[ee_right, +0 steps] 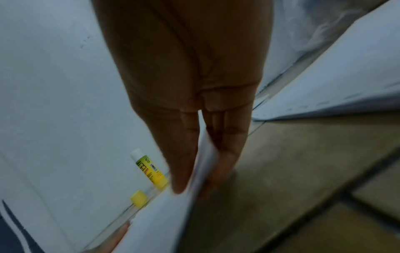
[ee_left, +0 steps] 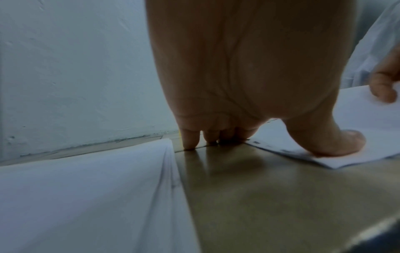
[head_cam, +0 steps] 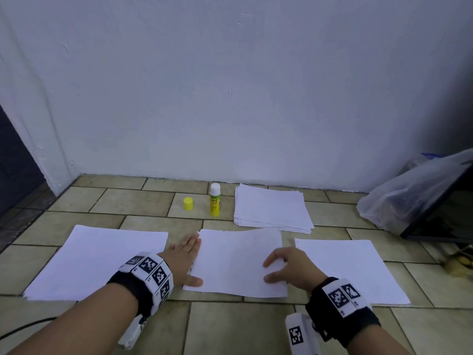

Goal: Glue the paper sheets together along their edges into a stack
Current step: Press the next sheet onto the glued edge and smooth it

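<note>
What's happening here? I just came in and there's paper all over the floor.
A person is working on the middle sheet on the tiled floor. The left hand lies flat at its left edge, thumb pressing the near corner, while the right hand pinches and lifts its right edge. The glue stick stands uncapped beside its yellow cap, near a stack of paper.

- It looks like a plain room in a home, with work done on the floor.
- The beige tiled floor (head_cam: 143,198) meets a white painted wall (head_cam: 230,85).
- A plastic bag (head_cam: 409,193) lies in the corner.
</note>
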`<state>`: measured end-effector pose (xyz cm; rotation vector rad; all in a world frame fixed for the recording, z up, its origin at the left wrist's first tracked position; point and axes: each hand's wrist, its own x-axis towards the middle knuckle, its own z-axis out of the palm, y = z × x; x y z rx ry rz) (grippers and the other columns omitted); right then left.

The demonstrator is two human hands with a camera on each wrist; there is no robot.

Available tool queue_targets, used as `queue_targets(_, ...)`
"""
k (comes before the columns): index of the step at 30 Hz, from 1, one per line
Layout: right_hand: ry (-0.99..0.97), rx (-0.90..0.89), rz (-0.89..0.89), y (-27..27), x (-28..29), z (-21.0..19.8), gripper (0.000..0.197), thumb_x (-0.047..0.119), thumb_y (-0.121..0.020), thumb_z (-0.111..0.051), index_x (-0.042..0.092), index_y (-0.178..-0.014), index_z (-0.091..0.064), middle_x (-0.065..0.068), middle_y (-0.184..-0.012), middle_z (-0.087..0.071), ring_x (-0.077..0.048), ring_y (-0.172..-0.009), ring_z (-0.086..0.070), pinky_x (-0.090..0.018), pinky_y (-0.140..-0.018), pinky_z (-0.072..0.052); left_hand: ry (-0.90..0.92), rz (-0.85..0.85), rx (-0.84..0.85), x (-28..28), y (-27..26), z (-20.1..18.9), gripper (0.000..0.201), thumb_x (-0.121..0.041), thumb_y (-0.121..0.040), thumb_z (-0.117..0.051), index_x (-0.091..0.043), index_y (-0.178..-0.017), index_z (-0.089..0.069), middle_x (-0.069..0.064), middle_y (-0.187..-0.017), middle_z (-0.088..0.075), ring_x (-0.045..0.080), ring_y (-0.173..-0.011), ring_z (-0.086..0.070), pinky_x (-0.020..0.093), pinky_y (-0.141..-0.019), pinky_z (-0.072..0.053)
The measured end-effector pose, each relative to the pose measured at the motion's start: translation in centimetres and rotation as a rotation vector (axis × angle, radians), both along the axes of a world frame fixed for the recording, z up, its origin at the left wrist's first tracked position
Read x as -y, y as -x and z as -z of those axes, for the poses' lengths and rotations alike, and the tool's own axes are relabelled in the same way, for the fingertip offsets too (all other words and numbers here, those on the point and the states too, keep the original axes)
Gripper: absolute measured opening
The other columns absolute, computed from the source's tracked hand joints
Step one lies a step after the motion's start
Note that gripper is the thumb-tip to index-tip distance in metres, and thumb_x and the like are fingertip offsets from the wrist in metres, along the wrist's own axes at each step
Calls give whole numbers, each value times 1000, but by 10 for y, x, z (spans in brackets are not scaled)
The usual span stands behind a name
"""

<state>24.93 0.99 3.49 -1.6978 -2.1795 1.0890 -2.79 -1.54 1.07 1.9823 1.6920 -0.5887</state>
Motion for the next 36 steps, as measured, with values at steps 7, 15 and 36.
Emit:
queue_targets(7, -32, -41, 73, -10, -4, 2, 27, 14, -76, -74, 39, -80, -64, -13, -102, -67, -27, -93, -64, -32, -83, -53, -10, -33, -3, 1, -5, -1, 96, -57, -96, -40, -2, -149, 18, 9, -157, 27, 20, -146, 21, 42, -120, -1)
queue_targets(15, -93, -159, 135, -36, -15, -7, 31, -2, -81, -63, 25, -94, -70, 4, -105, -64, -3, -81, -56, -7, -64, -39, -38, -34, -29, 1, -6, 1, 81, -51, -101, -30, -5, -151, 15, 8, -158, 23, 18, -147, 19, 41, -119, -3)
queue_targets(36, -136, 295, 285, -14, -152, -14, 29, 1, -88, -54, 10, -112, -68, -8, -127, -59, -26, -116, -55, -25, -93, -41, -79, -55, -160, -10, -21, -3, 93, -47, -96, -49, 0, -151, 9, 15, -160, 11, 27, -148, 9, 38, -120, -12)
